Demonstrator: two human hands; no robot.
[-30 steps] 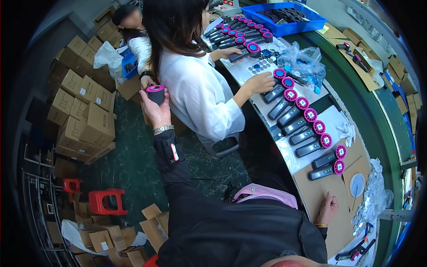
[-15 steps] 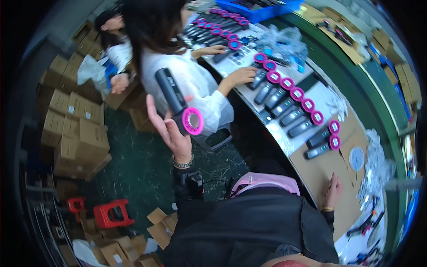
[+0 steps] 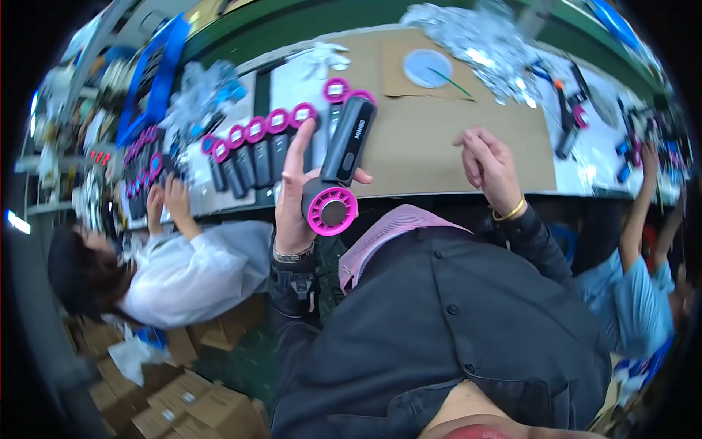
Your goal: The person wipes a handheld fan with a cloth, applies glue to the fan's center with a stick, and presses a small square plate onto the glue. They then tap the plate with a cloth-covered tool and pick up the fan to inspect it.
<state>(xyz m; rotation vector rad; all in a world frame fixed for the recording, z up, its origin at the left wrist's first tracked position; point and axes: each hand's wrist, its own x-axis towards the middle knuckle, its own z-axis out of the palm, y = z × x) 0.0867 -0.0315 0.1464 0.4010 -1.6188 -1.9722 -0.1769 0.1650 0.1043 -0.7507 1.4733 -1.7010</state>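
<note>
My left hand [image 3: 292,208] is closed around a dark grey hair dryer [image 3: 349,143] with a bright pink slotted ring on its head. The handle points up and away, the ring faces up toward me, and my index finger sticks out beside it. Over the brown cardboard sheet [image 3: 431,157], my right hand [image 3: 488,164] is loosely curled with nothing visible in it. Just beyond the held dryer lies another hair dryer [image 3: 336,91], partly hidden by it. To the left, several similar dryers [image 3: 257,150] lie in a row on the table, pink rings at the far end.
A white round disc [image 3: 428,69] with a green stick lies at the back, beside crumpled clear plastic [image 3: 475,36]. A blue crate [image 3: 155,80] stands far left. A person in white [image 3: 197,271] works at left; others in light blue [image 3: 636,300] are at right.
My view has swung right, from the aisle to square on the table. My left hand has brought the hair dryer over to the table's near edge. The right hand remains loosely curled over the cardboard.
</note>
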